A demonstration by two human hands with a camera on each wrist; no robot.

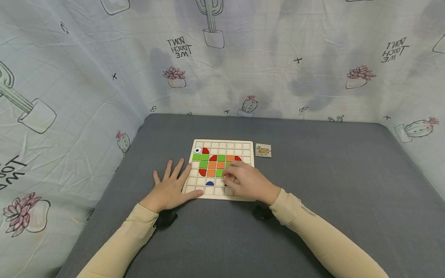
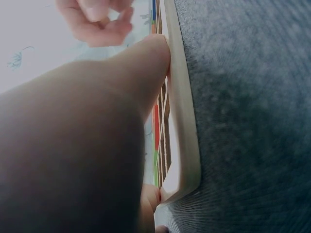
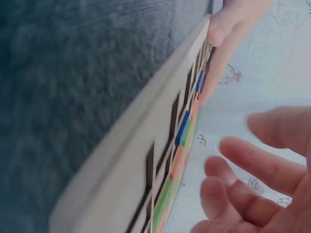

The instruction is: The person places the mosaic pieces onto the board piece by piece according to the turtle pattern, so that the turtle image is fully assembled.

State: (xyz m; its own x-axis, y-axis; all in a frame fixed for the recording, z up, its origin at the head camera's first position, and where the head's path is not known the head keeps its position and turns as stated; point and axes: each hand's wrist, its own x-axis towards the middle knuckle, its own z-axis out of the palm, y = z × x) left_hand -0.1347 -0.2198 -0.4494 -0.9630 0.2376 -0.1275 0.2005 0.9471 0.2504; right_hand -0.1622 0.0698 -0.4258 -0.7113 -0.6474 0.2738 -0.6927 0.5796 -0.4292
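Note:
A wooden grid board (image 1: 240, 145) lies on the table with red, green and orange tiles in its cells. A round eye tile (image 1: 197, 150) sits at its upper left, and a blue half-round tile (image 1: 210, 183) lies near the bottom. My left hand (image 1: 166, 194) is spread at the board's left edge, the thumb touching the near edge and fingertips by the left side. Over the board's right part hovers my right hand (image 1: 251, 182), fingers loosely bent. The right wrist view shows a gap between thumb and index finger with nothing in it; a second blue tile (image 3: 182, 128) is visible there.
A small square card (image 1: 263, 150) with a coloured grid picture lies just right of the board. The table (image 1: 323, 166) has a grey cloth surface. A white curtain (image 1: 271, 58) printed with cacti hangs behind and at the sides.

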